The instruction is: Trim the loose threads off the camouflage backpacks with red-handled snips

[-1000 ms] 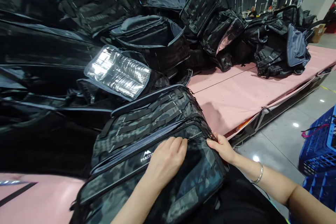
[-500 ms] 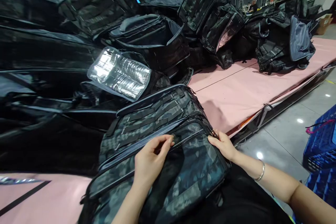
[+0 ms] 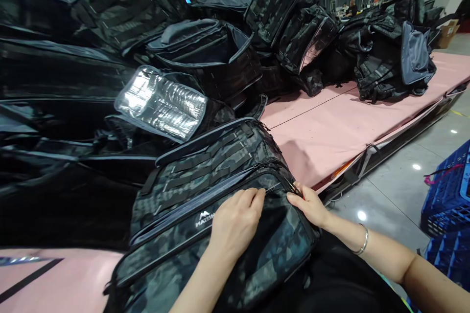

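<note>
Item: camouflage bag [image 3: 205,215], lying at the near edge of the pink counter [image 3: 330,132], against a heap of like bags [image 3: 205,54].

Left hand [image 3: 235,222]: I read it as flat on the front panel, fingers loosely curled at the zipper line, gripping nothing.

Right hand [image 3: 310,205]: pinching the bag's corner at the zipper end [image 3: 293,187].

Risk, as I judge it: lining could snag in the zipper; the bag overhangs the edge and could slide off.

Matt camouflage cloth bag [image 3: 220,234]; crinkled glossy foil lining [image 3: 161,102]; smooth pink table covering [image 3: 330,127]; polished metal bracelet [image 3: 362,242].
</note>
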A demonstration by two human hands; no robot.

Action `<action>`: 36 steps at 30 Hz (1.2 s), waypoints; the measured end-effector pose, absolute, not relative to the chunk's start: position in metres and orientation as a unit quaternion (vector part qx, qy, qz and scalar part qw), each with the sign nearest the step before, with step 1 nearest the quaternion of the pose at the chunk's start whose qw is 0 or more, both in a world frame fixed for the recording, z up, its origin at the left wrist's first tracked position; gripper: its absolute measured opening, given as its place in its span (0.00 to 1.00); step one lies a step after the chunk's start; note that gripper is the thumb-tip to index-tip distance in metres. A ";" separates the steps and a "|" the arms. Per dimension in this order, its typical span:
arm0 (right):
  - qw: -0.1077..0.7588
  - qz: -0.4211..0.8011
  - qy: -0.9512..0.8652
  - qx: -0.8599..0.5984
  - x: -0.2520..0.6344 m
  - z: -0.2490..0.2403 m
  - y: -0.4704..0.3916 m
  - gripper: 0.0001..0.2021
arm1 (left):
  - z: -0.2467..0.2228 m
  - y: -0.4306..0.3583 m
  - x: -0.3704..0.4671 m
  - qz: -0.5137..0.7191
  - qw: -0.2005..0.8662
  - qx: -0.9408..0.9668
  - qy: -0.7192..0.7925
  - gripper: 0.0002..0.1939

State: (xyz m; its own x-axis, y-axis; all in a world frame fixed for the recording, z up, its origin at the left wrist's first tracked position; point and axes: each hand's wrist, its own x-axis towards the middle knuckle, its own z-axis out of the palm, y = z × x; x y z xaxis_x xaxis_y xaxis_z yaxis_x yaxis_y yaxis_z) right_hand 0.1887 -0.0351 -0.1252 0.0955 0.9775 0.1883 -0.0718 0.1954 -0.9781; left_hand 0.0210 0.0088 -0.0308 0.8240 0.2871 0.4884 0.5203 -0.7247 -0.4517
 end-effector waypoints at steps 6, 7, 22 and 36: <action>0.588 0.443 -0.501 -0.456 0.188 -0.122 -0.036 0.10 | -0.041 0.009 0.025 -0.216 0.272 -0.898 -0.269 0.07; 0.587 0.444 -0.500 -0.457 0.188 -0.122 -0.036 0.10 | -0.044 0.010 0.024 -0.256 0.234 -0.894 -0.283 0.06; 0.570 0.425 -0.512 -0.482 0.185 -0.122 -0.040 0.10 | -0.014 0.009 0.039 -0.075 -0.040 -0.857 -0.508 0.08; 0.568 0.403 -0.514 -0.500 0.188 -0.119 -0.039 0.12 | -0.034 0.010 0.029 -0.409 -0.429 -0.672 -0.443 0.12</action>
